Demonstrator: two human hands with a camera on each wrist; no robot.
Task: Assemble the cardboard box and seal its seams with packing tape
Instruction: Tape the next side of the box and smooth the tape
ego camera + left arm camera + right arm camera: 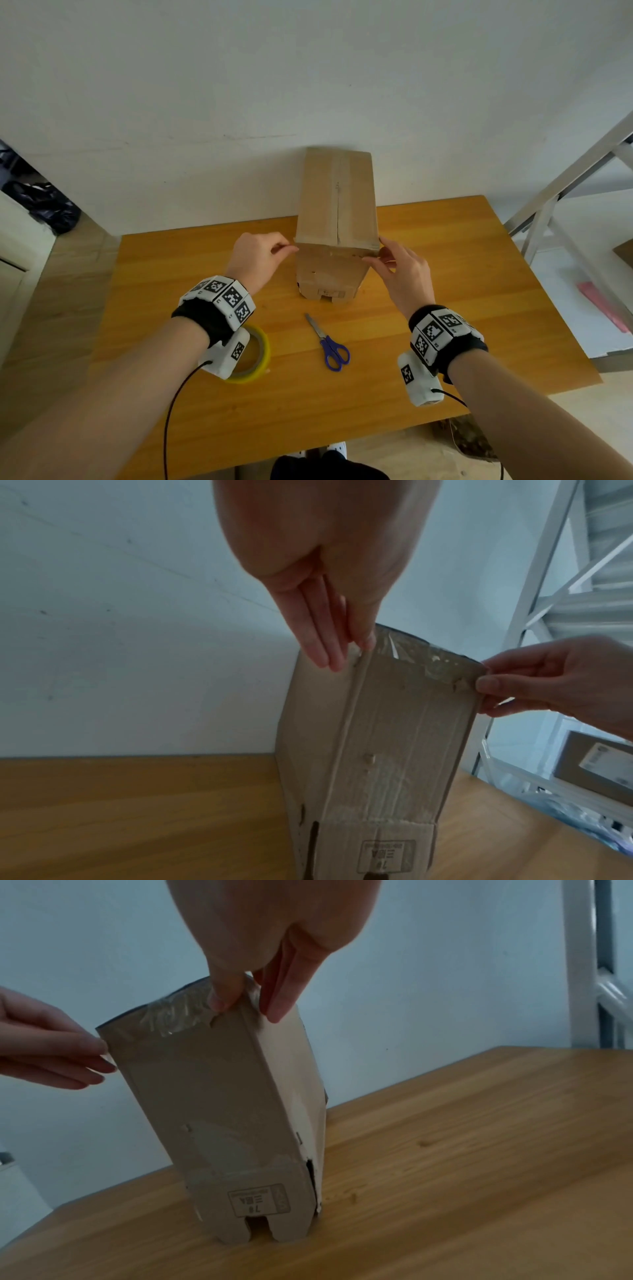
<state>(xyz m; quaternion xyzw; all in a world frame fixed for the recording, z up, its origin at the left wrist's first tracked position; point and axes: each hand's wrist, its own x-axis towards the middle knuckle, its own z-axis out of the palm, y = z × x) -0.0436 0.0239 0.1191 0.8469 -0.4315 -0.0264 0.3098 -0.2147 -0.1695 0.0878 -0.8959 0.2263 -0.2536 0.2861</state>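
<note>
- Cardboard box (337, 209) stands upright on the wooden table (445, 291), near the far edge by the wall (239, 85), its top flaps closed with a centre seam showing.
- Your left hand (255, 258) is at the box's top left corner, thumb and fingertips pinched on the end of a clear tape (171, 1015) strip there.
- In the left wrist view your fingers (315, 631) run fairly straight down to that corner, tips touching the edge.
- Your right hand (402, 270) is at the top right corner, thumb on the near face, fingers on the side, pinching the taped edge.
- Clear tape lies wrinkled across the top of the near face, from one hand to the other.
- Bottom flaps are unsealed; a printed label (258, 1200) sits on the lower near flap, above a notch.
- Scissors (327, 342) with blue handles lie on the table near you, apart from the box.
- Yellow tape roll (257, 356) lies on the table under your left wrist, partly hidden by the wrist camera.
- Metal shelving (565, 192) stands to the right.
</note>
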